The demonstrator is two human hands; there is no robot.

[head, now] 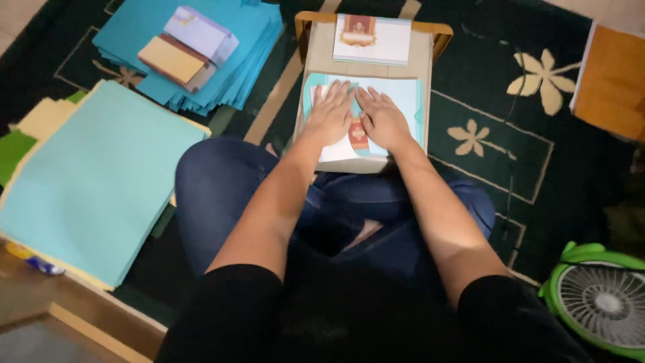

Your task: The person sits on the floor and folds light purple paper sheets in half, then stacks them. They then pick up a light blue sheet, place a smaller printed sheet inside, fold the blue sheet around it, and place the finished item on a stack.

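Note:
My left hand [330, 113] and my right hand [381, 117] lie flat, side by side, palms down on a white and light-blue paper sheet [403, 97] with a red emblem [358, 132] showing between them. The sheet rests on a small pale wooden folding table [322, 50] over my crossed legs in blue jeans. At the table's far end lies a stack of white cards [373, 39] with a red and gold emblem. Neither hand grips anything; the fingers are spread and pressing down.
A large stack of light-blue sheets [94, 181] lies on the floor at left. Farther back is a darker blue paper pile [235, 54] with small card bundles [188, 44] on top. A green fan [601, 299] sits bottom right, an orange board [615, 81] top right. Dark patterned carpet underneath.

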